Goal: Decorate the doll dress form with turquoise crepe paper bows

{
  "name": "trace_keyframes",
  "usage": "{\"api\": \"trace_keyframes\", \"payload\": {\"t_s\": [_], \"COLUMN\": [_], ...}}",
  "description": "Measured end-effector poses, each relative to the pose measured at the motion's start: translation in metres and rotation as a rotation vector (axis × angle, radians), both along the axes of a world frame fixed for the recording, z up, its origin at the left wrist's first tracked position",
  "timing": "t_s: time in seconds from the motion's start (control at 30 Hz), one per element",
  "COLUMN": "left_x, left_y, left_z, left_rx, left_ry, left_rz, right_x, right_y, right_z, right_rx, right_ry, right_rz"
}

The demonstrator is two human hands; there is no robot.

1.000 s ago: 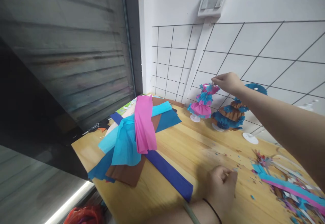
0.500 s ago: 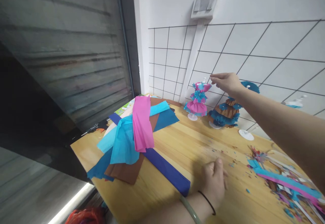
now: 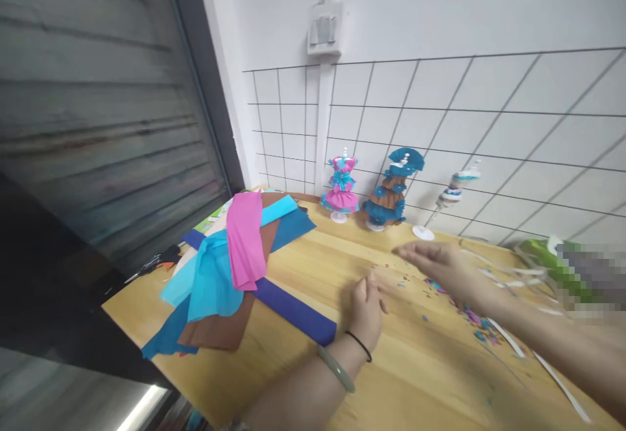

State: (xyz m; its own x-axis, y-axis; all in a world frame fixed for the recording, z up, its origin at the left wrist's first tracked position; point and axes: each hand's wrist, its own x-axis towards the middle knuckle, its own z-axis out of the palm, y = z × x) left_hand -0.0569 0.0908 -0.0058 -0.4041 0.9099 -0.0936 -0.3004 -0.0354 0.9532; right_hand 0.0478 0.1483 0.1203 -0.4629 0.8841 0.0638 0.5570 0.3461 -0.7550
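Observation:
My left hand (image 3: 366, 310) rests near the middle of the wooden table (image 3: 308, 382), fingers loosely curled and slightly apart, with nothing visible in them. Beside it, at the right, my right hand (image 3: 437, 267) hovers with its fingers stretched out, holding nothing I can see. Left of my left hand lies a pile of crepe paper: a pink sheet (image 3: 244, 238), a light blue sheet (image 3: 215, 281), a brown sheet (image 3: 220, 330) and a dark blue strip (image 3: 296, 310). Small paper scraps (image 3: 482, 333) lie under and around my right forearm.
Along the wall grid stand a pink and blue paper dress (image 3: 341, 190) on a small stand, a brown and teal one (image 3: 388, 190), and a mostly bare dress stand (image 3: 452, 193). White strips (image 3: 562, 388) lie at the right, near a green item (image 3: 542, 258).
My right hand has come down from beside the pink dress to low over the table. The view has turned right, bringing the third stand fully into sight. My left hand's fingers have loosened.

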Motion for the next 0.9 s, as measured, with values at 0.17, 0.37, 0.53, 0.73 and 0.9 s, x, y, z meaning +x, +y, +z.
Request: {"api": "trace_keyframes", "payload": {"t_s": [0.17,0.37,0.53,0.73,0.9], "left_x": [-0.002,-0.004,-0.002,0.005,0.007], "left_y": [0.0,0.002,0.006,0.004,0.002], "left_z": [-0.001,-0.007,-0.012,-0.017,-0.017], "left_rx": [0.025,0.143,0.143,0.108,0.123], "left_ry": [0.114,0.277,0.319,0.393,0.477], "left_rz": [-0.004,-0.011,-0.013,-0.056,-0.06], "right_x": [0.06,0.085,0.084,0.089,0.094], "right_y": [-0.086,-0.146,-0.151,-0.155,-0.154], "right_z": [-0.055,-0.11,-0.127,-0.131,-0.128], "right_rx": [-0.18,-0.338,-0.216,0.049,0.083], "right_ry": [0.07,0.179,0.152,0.023,0.017], "right_rz": [-0.027,-0.154,-0.089,0.042,0.051]}}
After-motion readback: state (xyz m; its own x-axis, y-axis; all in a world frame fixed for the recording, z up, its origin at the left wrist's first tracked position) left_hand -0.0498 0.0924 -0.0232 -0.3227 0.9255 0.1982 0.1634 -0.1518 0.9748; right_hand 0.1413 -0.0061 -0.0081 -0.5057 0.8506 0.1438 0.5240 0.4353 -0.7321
